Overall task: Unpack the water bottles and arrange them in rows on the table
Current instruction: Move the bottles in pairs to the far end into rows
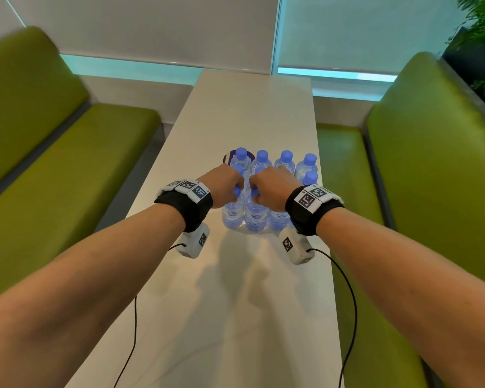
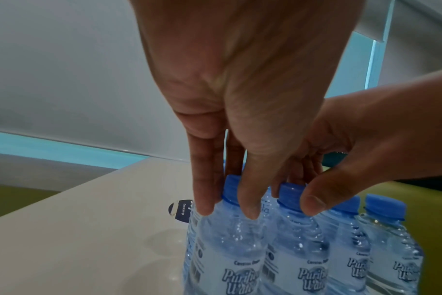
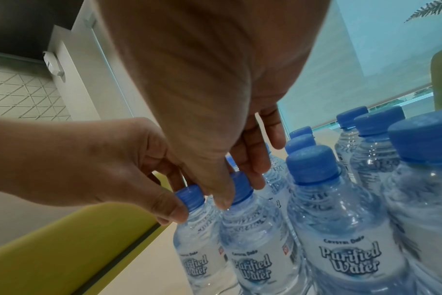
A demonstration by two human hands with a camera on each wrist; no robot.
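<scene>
Standing upright, caps up, the water bottles point(image 1: 263, 191) are clustered mid-table point(image 1: 252, 113). Left hand point(image 1: 224, 186) and right hand point(image 1: 272, 189), palms down, are each pinching an adjacent near-row bottle neck, fingers curled.

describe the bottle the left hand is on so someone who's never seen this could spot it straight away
On the long pale table between two green benches stands a tight block of clear water bottles with blue caps. Look at the row nearest the person: the bottle is at its left end, the corner one. It alone has the left hand over its cap, fingers at the neck; the right hand is on the next bottle.
</scene>
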